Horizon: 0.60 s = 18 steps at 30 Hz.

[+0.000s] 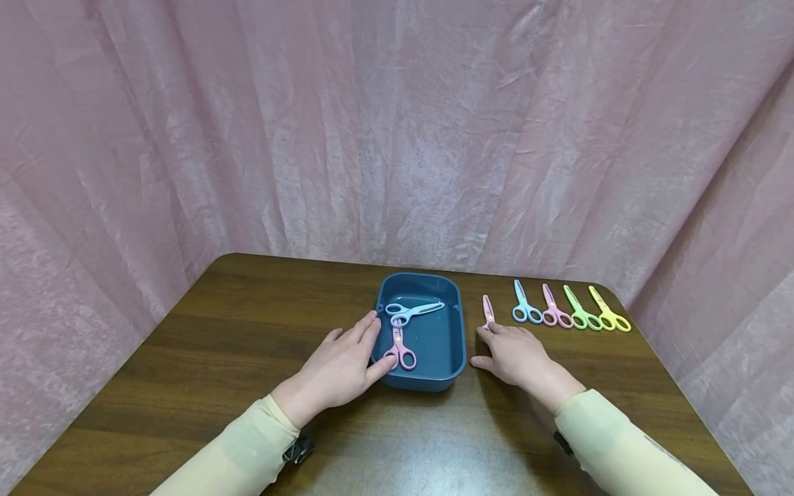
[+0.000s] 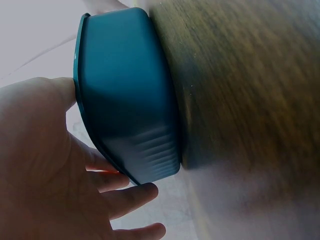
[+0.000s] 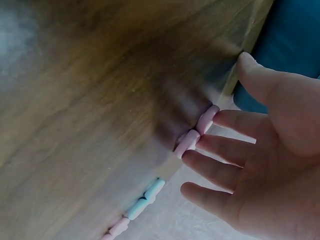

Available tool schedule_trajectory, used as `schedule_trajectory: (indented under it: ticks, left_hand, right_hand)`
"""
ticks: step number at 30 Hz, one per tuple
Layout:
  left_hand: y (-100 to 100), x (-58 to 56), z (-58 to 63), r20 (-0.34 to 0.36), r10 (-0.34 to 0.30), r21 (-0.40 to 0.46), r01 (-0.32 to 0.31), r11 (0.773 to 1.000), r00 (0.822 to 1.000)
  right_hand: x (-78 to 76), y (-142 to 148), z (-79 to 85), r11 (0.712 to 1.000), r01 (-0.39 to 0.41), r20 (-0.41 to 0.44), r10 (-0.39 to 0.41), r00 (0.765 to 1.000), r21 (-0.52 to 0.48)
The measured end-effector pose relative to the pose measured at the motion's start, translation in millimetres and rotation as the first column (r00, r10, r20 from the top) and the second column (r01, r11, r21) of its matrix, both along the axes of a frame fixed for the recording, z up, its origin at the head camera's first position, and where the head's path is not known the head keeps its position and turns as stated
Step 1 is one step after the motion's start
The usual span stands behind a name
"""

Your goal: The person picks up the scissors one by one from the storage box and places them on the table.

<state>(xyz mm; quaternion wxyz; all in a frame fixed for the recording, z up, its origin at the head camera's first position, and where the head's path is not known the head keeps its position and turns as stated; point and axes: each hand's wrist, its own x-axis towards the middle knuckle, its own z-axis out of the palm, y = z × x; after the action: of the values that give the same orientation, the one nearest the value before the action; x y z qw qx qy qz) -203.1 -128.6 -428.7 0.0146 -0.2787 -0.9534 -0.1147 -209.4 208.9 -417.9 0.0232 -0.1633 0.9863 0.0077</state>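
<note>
My left hand lies along the left side of a blue plastic bin, fingers extended at its rim, thumb over the near left corner. The left wrist view shows the thumb and fingertips touching the bin's rim. Inside the bin, light blue scissors lie across pink scissors. To the bin's right, my right hand is over another pair of pink scissors, covering their handles in the head view. Its fingertips touch the pink handle loops in the right wrist view, thumb spread apart.
On the right of the brown wooden table, a row holds blue scissors, pink scissors, green scissors and yellow scissors. A pink curtain hangs behind the table.
</note>
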Motion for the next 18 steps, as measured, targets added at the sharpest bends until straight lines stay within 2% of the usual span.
schedule_trajectory:
  ticks: [8, 18]
  left_hand:
    - [0, 0.0, -0.1, -0.001, 0.000, -0.008, 0.000, 1.000, 1.000]
    - [0, -0.4, -1.1, -0.008, 0.000, -0.001, 0.000, 1.000, 1.000]
  right_hand:
    - [-12.7, -1, -1.6, 1.000, 0.016, -0.008, -0.016, 1.000, 0.010]
    - [-32.5, -2, -6.3, 0.998, 0.066, 0.031, -0.066, 0.997, 0.021]
